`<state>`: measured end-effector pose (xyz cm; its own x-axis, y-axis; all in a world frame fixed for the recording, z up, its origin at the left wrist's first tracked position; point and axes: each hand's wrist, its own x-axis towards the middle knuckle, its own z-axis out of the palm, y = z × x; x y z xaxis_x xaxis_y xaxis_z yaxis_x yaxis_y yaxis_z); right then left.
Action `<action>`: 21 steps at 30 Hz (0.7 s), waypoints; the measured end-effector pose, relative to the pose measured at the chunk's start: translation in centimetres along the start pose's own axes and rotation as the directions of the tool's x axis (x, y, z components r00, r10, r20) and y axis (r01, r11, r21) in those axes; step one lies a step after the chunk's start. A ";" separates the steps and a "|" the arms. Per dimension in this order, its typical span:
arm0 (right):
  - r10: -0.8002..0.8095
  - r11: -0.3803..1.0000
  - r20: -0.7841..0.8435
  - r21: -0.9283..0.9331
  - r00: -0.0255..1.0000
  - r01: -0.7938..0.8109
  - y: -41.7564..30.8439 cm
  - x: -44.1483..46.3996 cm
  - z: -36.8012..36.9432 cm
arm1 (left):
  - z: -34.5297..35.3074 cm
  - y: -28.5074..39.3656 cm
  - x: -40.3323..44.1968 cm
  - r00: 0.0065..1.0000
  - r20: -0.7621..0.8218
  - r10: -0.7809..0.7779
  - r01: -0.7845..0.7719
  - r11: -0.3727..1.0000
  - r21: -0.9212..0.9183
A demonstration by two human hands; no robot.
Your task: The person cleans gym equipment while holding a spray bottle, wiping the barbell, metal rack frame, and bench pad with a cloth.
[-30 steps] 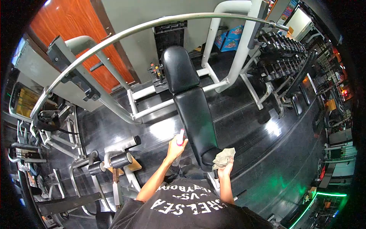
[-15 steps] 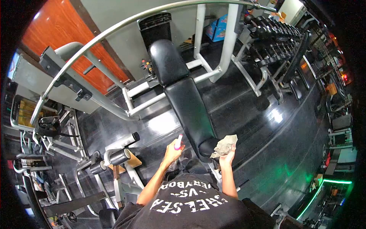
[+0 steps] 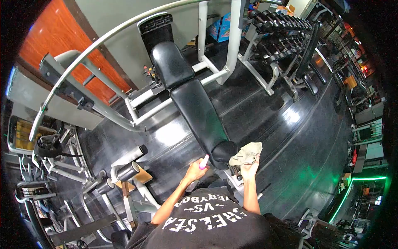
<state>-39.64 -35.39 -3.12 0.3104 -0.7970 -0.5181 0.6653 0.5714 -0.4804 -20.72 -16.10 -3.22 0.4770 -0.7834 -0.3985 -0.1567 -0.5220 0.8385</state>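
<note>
My left hand (image 3: 195, 171) is wrapped round a spray bottle (image 3: 204, 161). Its white and pink top points up and forward, and the hand hides most of its body. In my right hand (image 3: 249, 169) is a crumpled beige cloth (image 3: 248, 154), spread over the palm and fingers. Just ahead of both hands stands a padded black weight bench (image 3: 199, 116). The rounded near end of its seat lies between the bottle top and the cloth. I cannot tell whether the cloth touches the seat.
A long metal barbell (image 3: 103, 36) crosses above the bench's grey frame (image 3: 232, 45). A dumbbell rack (image 3: 282, 25) stands at the back right. To my left is a machine with padded rollers (image 3: 127, 170). Black flooring (image 3: 265, 120) surrounds the bench.
My left hand has moved right and slightly down with the spray bottle, nearer the seat's end. The cloth has shifted slightly right in my right hand. The view has also shifted a little.
</note>
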 end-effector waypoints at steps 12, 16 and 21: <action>0.211 0.969 0.299 0.059 0.930 -0.239 0.6 -5.8 1.1 | -1.7 0.7 -7.0 0.978 -0.162 0.135 -0.167 0.965 -0.202; 0.167 0.985 0.116 0.022 0.979 -0.171 2.6 -6.5 1.4 | -2.4 0.1 -8.0 0.950 -0.285 0.128 -0.218 0.926 -0.309; 0.232 0.971 0.141 0.034 0.963 -0.238 5.0 -5.8 2.7 | -4.0 0.7 -8.9 0.895 -0.406 0.186 -0.298 0.926 -0.231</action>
<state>-36.24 -28.45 -0.62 0.5486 -0.6624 -0.5101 0.5945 0.7381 -0.3191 -21.57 -8.13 2.38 0.7488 -0.6610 -0.0492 -0.0878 -0.1725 0.9811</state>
